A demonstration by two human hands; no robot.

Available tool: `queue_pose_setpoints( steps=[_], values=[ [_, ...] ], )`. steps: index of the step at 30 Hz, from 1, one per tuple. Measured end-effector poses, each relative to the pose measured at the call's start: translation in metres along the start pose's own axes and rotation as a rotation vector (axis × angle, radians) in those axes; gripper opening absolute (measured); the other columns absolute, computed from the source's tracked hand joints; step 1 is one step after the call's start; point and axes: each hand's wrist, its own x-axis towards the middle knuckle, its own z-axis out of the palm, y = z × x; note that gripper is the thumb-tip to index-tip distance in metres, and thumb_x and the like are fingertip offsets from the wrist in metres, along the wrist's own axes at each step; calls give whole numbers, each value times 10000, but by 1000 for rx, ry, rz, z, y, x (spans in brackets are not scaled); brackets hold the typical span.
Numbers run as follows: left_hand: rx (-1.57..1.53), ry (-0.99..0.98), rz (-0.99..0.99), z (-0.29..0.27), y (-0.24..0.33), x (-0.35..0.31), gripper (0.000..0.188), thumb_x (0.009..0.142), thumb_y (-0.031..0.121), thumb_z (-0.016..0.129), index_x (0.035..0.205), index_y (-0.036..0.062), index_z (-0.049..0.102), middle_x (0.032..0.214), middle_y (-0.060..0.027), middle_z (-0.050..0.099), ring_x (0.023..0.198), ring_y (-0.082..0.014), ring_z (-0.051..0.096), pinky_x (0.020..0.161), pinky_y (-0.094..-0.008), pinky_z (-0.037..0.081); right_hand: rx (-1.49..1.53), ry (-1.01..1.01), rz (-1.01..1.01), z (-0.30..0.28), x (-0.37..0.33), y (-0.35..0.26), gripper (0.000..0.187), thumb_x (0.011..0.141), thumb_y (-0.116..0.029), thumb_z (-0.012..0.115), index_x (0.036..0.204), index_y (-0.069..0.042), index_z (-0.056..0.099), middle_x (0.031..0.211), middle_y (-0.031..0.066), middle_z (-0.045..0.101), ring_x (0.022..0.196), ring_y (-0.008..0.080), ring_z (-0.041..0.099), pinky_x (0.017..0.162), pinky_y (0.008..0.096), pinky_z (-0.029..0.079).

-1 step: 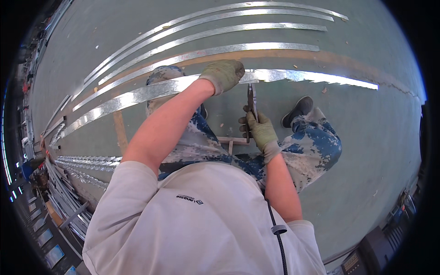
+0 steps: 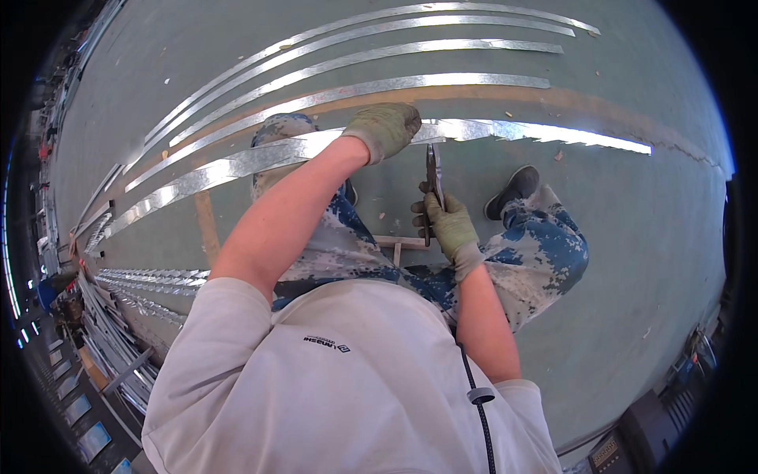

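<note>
My left hand (image 2: 384, 131), in a green-grey work glove, is closed around a long shiny sheet-metal strip (image 2: 296, 148) that crosses in front of me. To the right of that hand, the strip's near edge has several notches and slanted tabs. My right hand (image 2: 452, 224), gloved as well, grips a pair of tin snips (image 2: 433, 175) with the blades pointing away from me. The blade tips stand just short of the strip's near edge, apart from it. The glove partly hides the snips' handles.
Several more metal strips (image 2: 442, 80) lie on the green floor beyond. A small wooden stool (image 2: 399, 241) shows between my legs. At left are notched strips (image 2: 150, 278) and a pile of metal lengths (image 2: 118, 347). A dark machine (image 2: 647, 426) stands at lower right.
</note>
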Motion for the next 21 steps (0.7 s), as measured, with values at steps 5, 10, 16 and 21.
queue_pose_setpoints(
  steps=[5,10,16,21],
  values=[
    [17,25,-12,1,3,-1,357,1082,353,533,1240,109,740,1217,-164,751,1169,-375,695,1020,-477,524,-71,41,49,-5,4,0,355,1128,-304,605,1424,-110,640,1014,49,742,797,139,700,657,293,541],
    [-1,13,-19,1,1,2,360,1080,372,534,1240,124,740,1230,-160,748,1171,-374,694,1021,-483,524,-74,38,35,-6,9,-2,353,1129,-294,606,1420,-97,641,996,53,735,766,136,683,633,287,526],
    [-8,6,-26,2,0,2,357,1085,379,540,1255,128,728,1176,-184,754,1133,-397,701,985,-482,533,-95,30,38,-13,17,2,365,1127,-304,611,1417,-85,642,962,48,725,720,128,660,608,284,509],
    [38,4,-27,2,-1,3,392,1092,402,534,1291,123,724,1187,-184,754,1141,-397,700,997,-483,532,-153,81,27,-12,15,-1,369,1106,-320,633,1407,-113,677,896,18,726,685,100,618,578,285,486]
  ],
)
